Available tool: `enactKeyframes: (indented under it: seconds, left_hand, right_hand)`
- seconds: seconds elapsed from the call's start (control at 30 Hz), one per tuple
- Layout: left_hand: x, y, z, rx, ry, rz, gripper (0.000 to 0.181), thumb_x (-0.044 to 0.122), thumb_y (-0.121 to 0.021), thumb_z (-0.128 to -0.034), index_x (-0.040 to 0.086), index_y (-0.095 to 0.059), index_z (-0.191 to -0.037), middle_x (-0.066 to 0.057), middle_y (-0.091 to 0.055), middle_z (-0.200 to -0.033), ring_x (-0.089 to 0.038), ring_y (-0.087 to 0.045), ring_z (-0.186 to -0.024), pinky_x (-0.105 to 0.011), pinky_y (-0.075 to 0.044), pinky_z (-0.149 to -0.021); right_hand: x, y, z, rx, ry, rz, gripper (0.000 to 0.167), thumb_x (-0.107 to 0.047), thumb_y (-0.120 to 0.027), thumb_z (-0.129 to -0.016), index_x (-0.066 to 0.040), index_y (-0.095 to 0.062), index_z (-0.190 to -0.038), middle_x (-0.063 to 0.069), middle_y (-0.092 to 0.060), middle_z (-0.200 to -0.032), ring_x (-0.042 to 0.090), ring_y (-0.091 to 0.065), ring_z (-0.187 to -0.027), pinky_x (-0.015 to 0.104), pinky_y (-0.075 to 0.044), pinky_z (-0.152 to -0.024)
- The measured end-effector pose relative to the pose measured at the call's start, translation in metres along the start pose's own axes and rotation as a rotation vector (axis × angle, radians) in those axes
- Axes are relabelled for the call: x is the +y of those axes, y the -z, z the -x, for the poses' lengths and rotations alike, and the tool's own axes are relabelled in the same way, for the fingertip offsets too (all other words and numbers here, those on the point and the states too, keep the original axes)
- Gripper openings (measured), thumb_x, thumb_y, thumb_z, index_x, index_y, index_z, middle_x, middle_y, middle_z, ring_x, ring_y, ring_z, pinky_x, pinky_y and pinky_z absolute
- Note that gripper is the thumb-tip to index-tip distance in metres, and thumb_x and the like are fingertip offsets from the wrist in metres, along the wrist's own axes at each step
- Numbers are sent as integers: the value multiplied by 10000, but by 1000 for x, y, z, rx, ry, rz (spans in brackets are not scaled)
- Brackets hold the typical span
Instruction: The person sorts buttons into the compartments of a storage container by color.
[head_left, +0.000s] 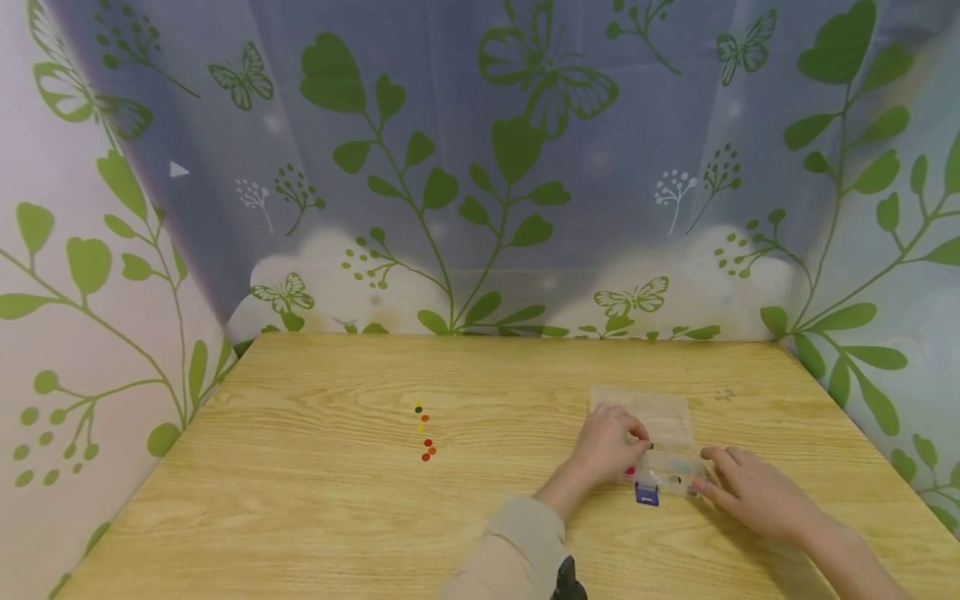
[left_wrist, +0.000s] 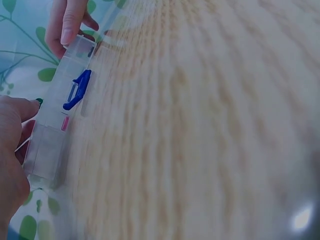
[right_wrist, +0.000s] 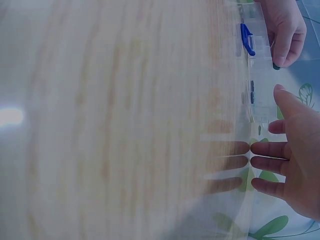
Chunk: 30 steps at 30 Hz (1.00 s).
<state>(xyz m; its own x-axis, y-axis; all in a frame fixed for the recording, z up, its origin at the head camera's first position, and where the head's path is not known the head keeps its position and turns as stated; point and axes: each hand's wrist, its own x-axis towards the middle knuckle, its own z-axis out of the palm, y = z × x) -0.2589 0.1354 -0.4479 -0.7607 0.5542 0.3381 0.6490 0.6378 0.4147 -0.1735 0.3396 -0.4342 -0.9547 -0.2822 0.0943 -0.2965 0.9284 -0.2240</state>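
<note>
- Clear plastic, thin and see-through, forms the box on the right part of the table, its lid laid back on the far side
- Your left hand pinches a small green piece between thumb and finger, close over the box
- Your right hand holds nothing that shows, its fingers straight and spread by the box's right end; whether the thumb touches the plastic, I cannot tell
- The step in hand looks like moving small pieces singly at the compartments; whether the green one is coming out or going in, I cannot tell
- Your next move seems to call for a light, sure pinch clear of the dividers, your right hand near enough to steady the box
- Seven flat round discs, red, orange, yellow and dark green, lie in a loose column left of centre
- Inside the box sit a pink piece and dark bits too small to make out
- Blue-violet and frame-shaped, the latch juts from the box's front edge
- Streaky wood grain covers the tabletop, with pale bits clustered near the lid
</note>
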Motion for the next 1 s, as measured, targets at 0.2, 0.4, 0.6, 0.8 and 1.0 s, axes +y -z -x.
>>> enactKeyframes:
  seconds: [0.2,0.4,0.6,0.8,1.0]
  left_hand:
    - [1,0,-1,-4,-3,-46,79,315,-660,-852,273,-718,-819,189,-575,-825,-10,-427,-793,-155,-318,-738]
    - [2,1,1,-20,27,-49,77,348,-671,-842,289,-715,-820,189,-561,-851,-13,-407,-799,-160,-309,-724]
    - [2,1,1,-20,49,-27,85,348,-666,-848,287,-720,-823,191,-561,-864,-10,-410,-816,-159,-309,-731]
    - [0,7,2,17,33,45,85,292,-670,-851,242,-734,-825,162,-580,-861,-17,-430,-819,-157,-323,-732]
    - [-3,9,-2,28,47,84,93,297,-669,-855,232,-735,-843,151,-611,-903,-17,-471,-883,-159,-351,-788]
  right_hand:
    - [0,1,-1,-4,-1,-7,483,-403,-556,-910,6,-524,-1165,17,-540,-898,262,-553,-889,474,-450,-739]
    - [-1,1,-1,-13,-3,-1,489,-406,-546,-915,9,-518,-1173,-11,-511,-857,226,-537,-852,458,-445,-723]
    - [-1,-1,0,7,-6,-1,485,-408,-562,-905,1,-531,-1163,75,-573,-966,324,-562,-935,510,-446,-773]
    - [0,-2,1,11,-11,-3,481,-405,-567,-903,-1,-532,-1162,70,-573,-970,322,-561,-940,510,-446,-774]
    - [-1,-1,1,9,-13,-5,481,-404,-562,-906,1,-530,-1163,79,-575,-980,320,-562,-932,509,-449,-763]
